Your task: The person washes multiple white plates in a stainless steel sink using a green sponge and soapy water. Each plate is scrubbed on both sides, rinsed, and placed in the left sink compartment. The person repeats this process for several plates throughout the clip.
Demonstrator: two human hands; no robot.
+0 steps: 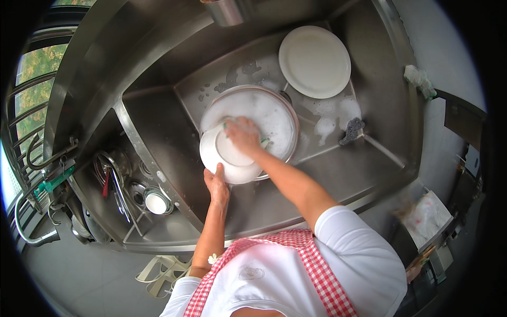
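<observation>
My left hand grips the near left rim of a white plate, thumb on top. The plate's underside, with a round foot ring, faces up over a round basin of foamy water. Pressed to the plate is my right hand, blurred, with bits of green showing at its fingers; it seems to hold a scrubbing pad, mostly hidden. A larger white plate lies at the back right of the steel sink. Near the right corner sits a grey scouring pad.
A steel divider separates the left sink compartment, which holds stacked bowls, a pot lid and red-handled utensils. A wet cloth or sponge rests on the right rim. A faucet and hooks stand by the barred window at left.
</observation>
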